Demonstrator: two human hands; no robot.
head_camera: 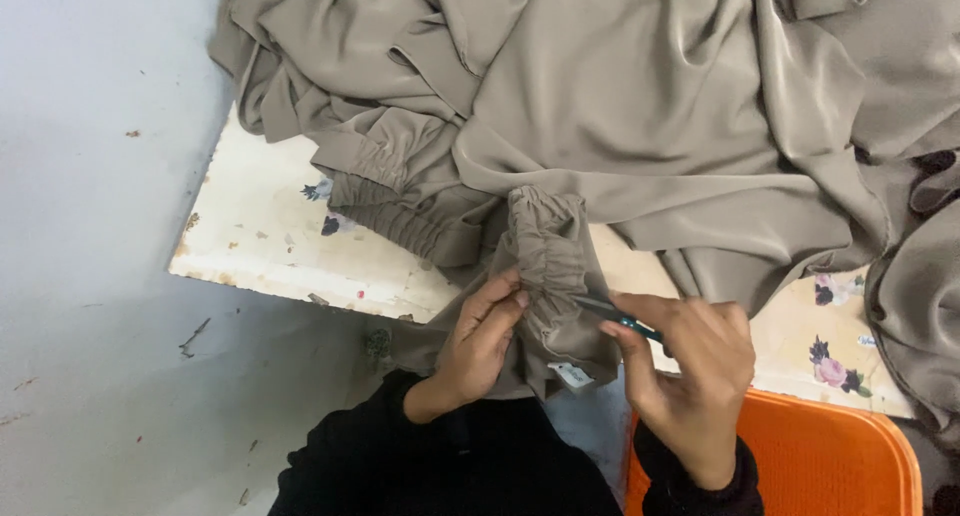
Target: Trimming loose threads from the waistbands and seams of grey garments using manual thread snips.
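Label: small white tag (571, 375), rectangular, hanging at the cuff's lower edge; print too small to make out.
Left hand (482, 338): pinching the gathered cuff (548, 251).
Right hand (690, 361): closed on teal snips (618, 316), blades mostly hidden.
Cloth (640, 106): taupe, heaped, cut off top and right.
Counter (270, 241): floral, worn edge; orange bin (830, 461) below; grey floor (90, 226) left.

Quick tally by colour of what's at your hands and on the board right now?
Taupe: 1, the garment, its gathered cuff held by the left hand
Teal: 1, the small cutting tool in the right hand
White: 1, the tag on the cuff
Orange: 1, the tray
Cream floral: 1, the board
Total: 5
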